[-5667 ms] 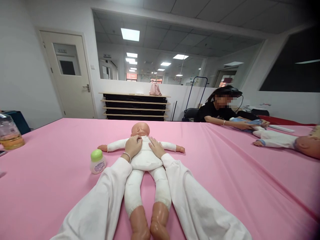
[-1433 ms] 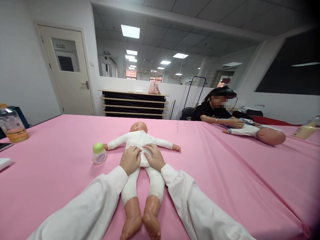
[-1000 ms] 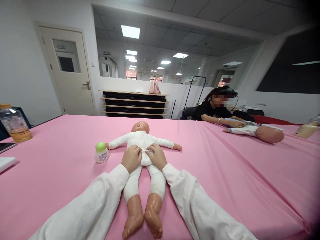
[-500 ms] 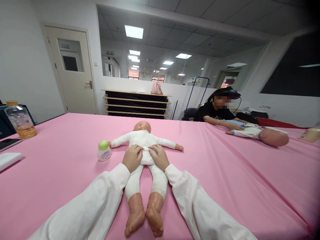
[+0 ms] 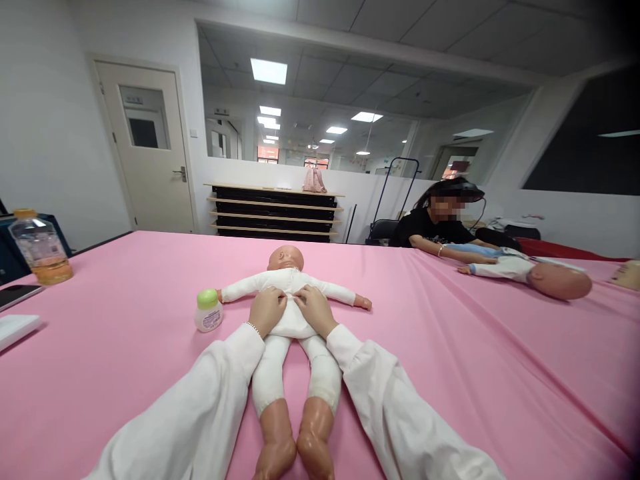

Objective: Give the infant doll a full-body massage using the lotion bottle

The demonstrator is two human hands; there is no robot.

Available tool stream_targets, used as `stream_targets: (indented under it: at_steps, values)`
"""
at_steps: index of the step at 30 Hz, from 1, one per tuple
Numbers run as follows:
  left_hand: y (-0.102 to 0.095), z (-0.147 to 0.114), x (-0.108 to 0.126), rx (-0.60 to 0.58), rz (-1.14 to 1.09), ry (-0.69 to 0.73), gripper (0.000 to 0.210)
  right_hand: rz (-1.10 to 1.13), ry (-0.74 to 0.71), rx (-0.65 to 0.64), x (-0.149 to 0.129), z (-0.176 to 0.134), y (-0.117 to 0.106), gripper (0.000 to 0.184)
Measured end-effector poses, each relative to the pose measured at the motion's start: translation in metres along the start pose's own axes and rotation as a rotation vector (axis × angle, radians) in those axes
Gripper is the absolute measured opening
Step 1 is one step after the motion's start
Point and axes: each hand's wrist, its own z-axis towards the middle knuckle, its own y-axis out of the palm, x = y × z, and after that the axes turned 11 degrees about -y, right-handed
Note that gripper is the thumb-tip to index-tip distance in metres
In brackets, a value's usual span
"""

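A baby doll (image 5: 293, 327) with a cloth body in white and bare tan limbs lies stretched out on the pink tablecloth, head away from me. My left hand (image 5: 269, 311) rests on the left side of its torso, fingers bent inward and closed against the white cloth. On the opposite side, my right hand (image 5: 315, 311) mirrors it, fingertips close to the left hand's near the torso's midline. What lies under my fingers is partly hidden. A small bottle with a green cap (image 5: 209, 311) stands by the doll's hand at the left.
At the left edge are a drink bottle (image 5: 43, 250), a phone (image 5: 19, 295) and a white box (image 5: 17, 332). Across the table at the right, a person (image 5: 435, 223) in a headset handles another doll (image 5: 515, 268). The pink tablecloth (image 5: 425, 373) is creased at right.
Both my hands have slid slightly up the doll's torso, towards its chest, with fingers more bent. The view has tilted up a little. The other person's doll has shifted right.
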Motion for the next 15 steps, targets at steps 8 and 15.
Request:
stream_targets:
  at_steps: [8,15]
  values:
    - [-0.004,0.000,0.001,-0.002,0.012,0.009,0.027,0.048,0.024,0.022,0.002,-0.002,0.003,0.023]
    - [-0.016,0.003,0.010,0.000,0.062,-0.003,0.027,0.168,0.080,-0.028,0.003,0.010,-0.013,0.019]
